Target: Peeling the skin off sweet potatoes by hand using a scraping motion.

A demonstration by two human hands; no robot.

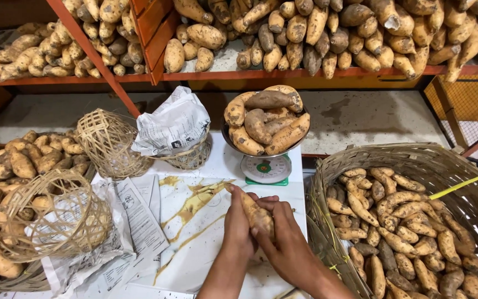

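I grip one sweet potato (256, 215) in both hands, left hand (238, 224) and right hand (284, 239) closed around it. The scale (265, 169) at twelve o'clock is already heaped; the basket (327, 166) at three o'clock is still full.

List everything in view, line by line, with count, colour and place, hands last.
held sweet potato: one, tan, between both hands
kitchen scale: one, white and green, centre; its pan heaped with sweet potatoes
large wicker basket: one, brown, right, full of sweet potatoes
small woven baskets: three, pale, left and centre
newspaper sheets: several, white, in the baskets and on the table
shelf sweet potatoes: many, tan, red shelf on top
left pile: many, tan
left hand: one, gripping the potato
right hand: one, gripping the potato
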